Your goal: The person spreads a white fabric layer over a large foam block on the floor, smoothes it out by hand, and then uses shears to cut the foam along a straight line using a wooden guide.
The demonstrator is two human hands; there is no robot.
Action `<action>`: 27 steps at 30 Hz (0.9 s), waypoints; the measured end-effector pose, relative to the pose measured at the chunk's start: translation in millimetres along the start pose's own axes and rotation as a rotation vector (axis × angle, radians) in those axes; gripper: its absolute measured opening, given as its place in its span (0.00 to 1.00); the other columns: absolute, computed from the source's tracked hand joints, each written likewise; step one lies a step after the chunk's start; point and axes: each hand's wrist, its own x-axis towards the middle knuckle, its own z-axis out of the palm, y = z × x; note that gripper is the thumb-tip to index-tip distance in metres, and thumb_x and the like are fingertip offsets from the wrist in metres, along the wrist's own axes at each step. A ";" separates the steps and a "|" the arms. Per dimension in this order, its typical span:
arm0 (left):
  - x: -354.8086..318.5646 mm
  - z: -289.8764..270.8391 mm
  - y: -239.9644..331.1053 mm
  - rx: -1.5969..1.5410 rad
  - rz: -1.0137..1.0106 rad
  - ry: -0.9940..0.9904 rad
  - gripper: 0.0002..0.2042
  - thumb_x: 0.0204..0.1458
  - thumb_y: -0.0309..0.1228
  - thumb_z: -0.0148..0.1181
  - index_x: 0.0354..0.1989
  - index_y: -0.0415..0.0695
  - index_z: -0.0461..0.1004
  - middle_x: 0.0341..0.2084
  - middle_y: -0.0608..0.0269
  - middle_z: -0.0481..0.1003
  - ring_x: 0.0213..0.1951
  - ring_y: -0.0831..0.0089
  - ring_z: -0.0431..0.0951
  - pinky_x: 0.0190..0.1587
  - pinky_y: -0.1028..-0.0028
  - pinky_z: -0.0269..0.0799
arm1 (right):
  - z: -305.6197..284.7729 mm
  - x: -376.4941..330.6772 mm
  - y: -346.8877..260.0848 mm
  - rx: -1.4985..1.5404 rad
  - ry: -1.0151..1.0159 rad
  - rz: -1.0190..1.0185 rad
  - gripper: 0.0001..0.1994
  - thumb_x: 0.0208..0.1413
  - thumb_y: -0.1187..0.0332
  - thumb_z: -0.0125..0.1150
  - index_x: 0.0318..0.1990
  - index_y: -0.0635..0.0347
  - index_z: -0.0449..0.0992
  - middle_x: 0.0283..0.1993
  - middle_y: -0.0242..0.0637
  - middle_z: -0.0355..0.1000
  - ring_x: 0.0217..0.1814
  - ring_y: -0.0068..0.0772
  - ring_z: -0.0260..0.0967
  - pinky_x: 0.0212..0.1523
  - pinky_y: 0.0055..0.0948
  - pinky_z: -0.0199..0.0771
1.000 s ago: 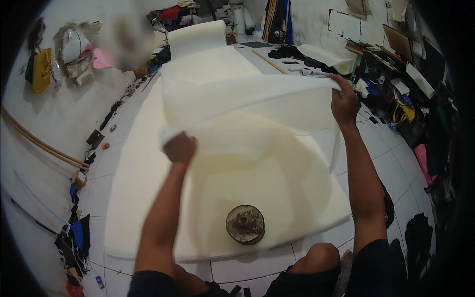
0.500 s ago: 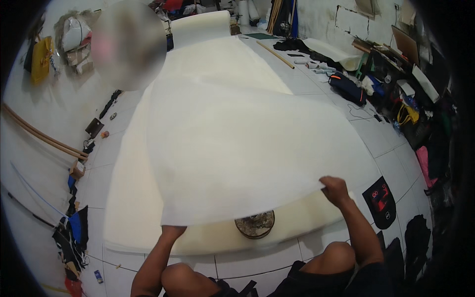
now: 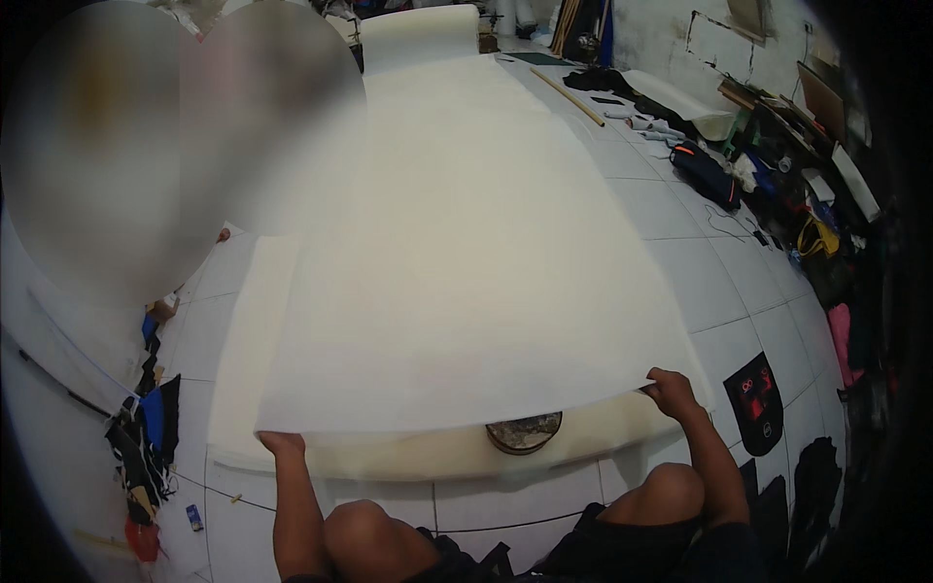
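Note:
A wide, thin white sheet (image 3: 457, 321) stretches between my hands, its near edge lifted. My left hand (image 3: 283, 443) grips the near left corner, its fingers partly hidden by the sheet. At the near right corner, my right hand (image 3: 673, 393) is closed on the edge. Beneath lies a cream foam-like sheet (image 3: 389, 459), showing along the left side and the front. A round, dark, worn block (image 3: 525, 435) rests on the cream layer, its far part covered by the raised edge.
A large cream roll (image 3: 420, 34) stands at the far end. On the tiled floor to the right lie a yellow stick (image 3: 569, 95), a dark bag (image 3: 704, 175) and a black printed piece (image 3: 754, 403). Clutter lines the right wall; dark and blue scraps (image 3: 160, 423) lie at left.
My left hand has moved left with its corner, so the white sheet covers more of the cream layer and lies straighter. My right hand keeps its hold. The view has shifted slightly.

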 end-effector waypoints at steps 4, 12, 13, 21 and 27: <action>-5.1 9.7 8.3 -0.313 0.069 0.145 0.25 0.57 0.44 0.32 0.57 0.42 0.63 0.54 0.57 0.66 0.55 0.57 0.67 0.54 0.59 0.66 | -20.9 7.5 -4.4 -0.111 -0.010 -0.067 0.09 0.46 0.68 0.60 0.36 0.57 0.75 0.34 0.44 0.74 0.38 0.48 0.72 0.39 0.40 0.71; 23.0 32.3 42.2 -0.377 0.098 0.434 0.34 0.52 0.52 0.33 0.64 0.43 0.53 0.65 0.52 0.51 0.65 0.54 0.50 0.66 0.59 0.45 | -70.1 73.0 -18.5 -0.203 0.031 -0.056 0.13 0.50 0.61 0.59 0.41 0.56 0.75 0.40 0.42 0.74 0.46 0.45 0.70 0.44 0.40 0.69; 38.9 37.5 54.6 -0.358 0.114 0.470 0.37 0.50 0.56 0.34 0.65 0.45 0.52 0.65 0.53 0.49 0.66 0.54 0.48 0.66 0.57 0.42 | -72.7 91.1 -18.7 -0.252 0.041 -0.067 0.13 0.52 0.59 0.57 0.41 0.56 0.75 0.41 0.42 0.74 0.45 0.45 0.70 0.44 0.41 0.69; 219.3 179.1 329.9 0.480 0.244 -0.253 0.19 0.59 0.35 0.39 0.48 0.31 0.63 0.42 0.38 0.68 0.44 0.47 0.74 0.49 0.57 0.75 | -170.4 291.5 -51.8 -0.276 0.248 0.003 0.24 0.59 0.48 0.45 0.43 0.61 0.72 0.49 0.49 0.70 0.51 0.50 0.68 0.49 0.46 0.67; 182.2 356.0 315.7 1.150 0.695 -0.269 0.23 0.62 0.34 0.37 0.60 0.31 0.53 0.58 0.47 0.60 0.55 0.61 0.67 0.57 0.60 0.65 | -418.4 362.6 -22.4 -0.760 0.852 -0.100 0.21 0.54 0.50 0.51 0.28 0.62 0.74 0.27 0.42 0.74 0.20 0.37 0.67 0.21 0.44 0.68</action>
